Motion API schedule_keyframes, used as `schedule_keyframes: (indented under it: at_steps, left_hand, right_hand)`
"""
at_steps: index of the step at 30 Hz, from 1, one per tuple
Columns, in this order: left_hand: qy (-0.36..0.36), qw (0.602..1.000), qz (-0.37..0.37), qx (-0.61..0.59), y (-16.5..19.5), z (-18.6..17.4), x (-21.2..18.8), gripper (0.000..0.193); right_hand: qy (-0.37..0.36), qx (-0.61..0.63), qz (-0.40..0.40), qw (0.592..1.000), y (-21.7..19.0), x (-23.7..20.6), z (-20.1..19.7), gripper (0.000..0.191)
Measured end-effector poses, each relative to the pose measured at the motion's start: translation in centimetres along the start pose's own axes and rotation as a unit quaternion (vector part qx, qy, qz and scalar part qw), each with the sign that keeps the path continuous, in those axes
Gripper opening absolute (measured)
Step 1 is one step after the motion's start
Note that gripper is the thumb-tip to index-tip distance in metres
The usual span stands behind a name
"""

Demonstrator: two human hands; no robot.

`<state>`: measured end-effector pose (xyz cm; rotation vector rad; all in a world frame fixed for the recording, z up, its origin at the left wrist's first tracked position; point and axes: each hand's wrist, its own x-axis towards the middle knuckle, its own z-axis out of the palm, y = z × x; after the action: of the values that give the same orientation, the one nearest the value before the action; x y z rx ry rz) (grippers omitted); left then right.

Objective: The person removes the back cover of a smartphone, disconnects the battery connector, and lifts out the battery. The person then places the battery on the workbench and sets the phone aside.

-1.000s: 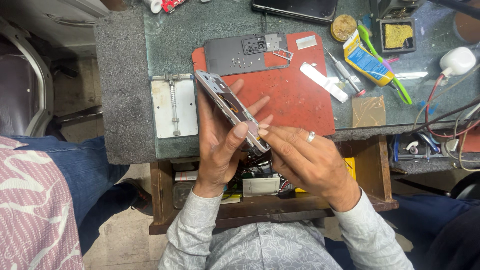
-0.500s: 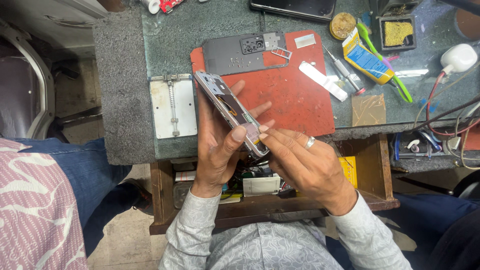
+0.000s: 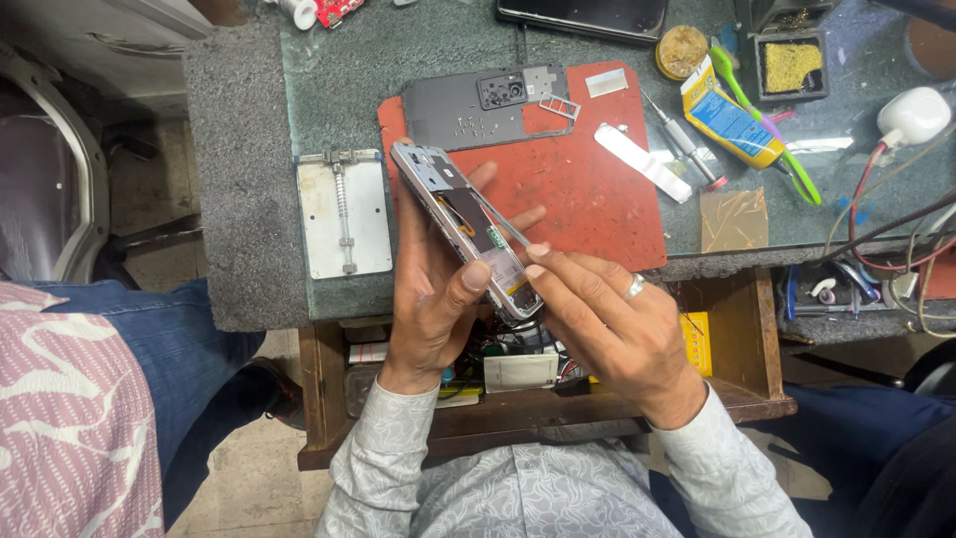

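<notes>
Where the grey-green worktop (image 3: 418, 75) meets its rough grey edging, a red work mat (image 3: 588, 189) lies near the front edge, and below the edge an open wooden drawer (image 3: 742, 369) shows a jumble of small parts, a white box and something yellow. Bare concrete floor shows beneath, and at the left sits another person's leg in blue jeans (image 3: 149, 359) with a pink patterned sleeve. On the mat's far side rests a dark grey phone back cover (image 3: 468, 110) with its camera cut-out, a small white label (image 3: 605, 83) just beside it and a white strip (image 3: 642, 162) further right. Left of the mat lies a pale metal holding plate (image 3: 344, 214) with a screw rod down its middle. To the right stand a blue-and-yellow tube package (image 3: 727, 120), tilted, with a green-handled tool (image 3: 767, 139) across it, a round tin (image 3: 681, 50), a black tray of yellowish wool (image 3: 792, 65), a square of copper-brown film (image 3: 734, 219) and a white charger (image 3: 914, 115) with red and black leads. The left hand (image 3: 433, 299) grips the opened phone frame (image 3: 463, 229) from behind, thumb pressed on its lower edge, holding it tilted above the worktop's front edge. The right hand (image 3: 607, 319), ringed, pinches a thin metal tool (image 3: 503, 227) whose tip lies inside the frame.
</notes>
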<state>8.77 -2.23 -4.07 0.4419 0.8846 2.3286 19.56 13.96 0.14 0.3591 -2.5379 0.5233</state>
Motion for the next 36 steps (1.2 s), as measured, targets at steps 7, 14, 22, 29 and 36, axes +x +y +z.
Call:
schedule_keyframes:
  at_steps: [7,14,22,29,36]
  left_hand:
    - [-0.010,1.000,-0.001,-0.001,0.1,-0.3,0.0,0.115]
    - [-0.014,1.000,-0.008,-0.013,0.4,-0.1,-0.1,0.112]
    - [0.001,1.000,0.003,0.020,0.2,0.4,0.0,0.114]
    - [0.010,0.998,0.013,0.052,0.4,0.6,0.0,0.119]
    - [-0.030,0.992,0.031,0.120,0.3,1.4,-0.3,0.122]
  right_hand:
    - [0.033,0.068,0.087,0.993,-0.7,0.3,0.3,0.036]
    - [0.017,0.032,0.030,0.999,-0.6,0.5,0.1,0.038]
    - [0.062,0.091,0.132,0.985,-1.4,-0.1,0.8,0.032]
    - [0.035,0.121,0.145,0.981,-1.5,0.3,0.3,0.031]
    - [0.027,0.193,0.184,0.964,-0.9,2.7,-2.5,0.053]
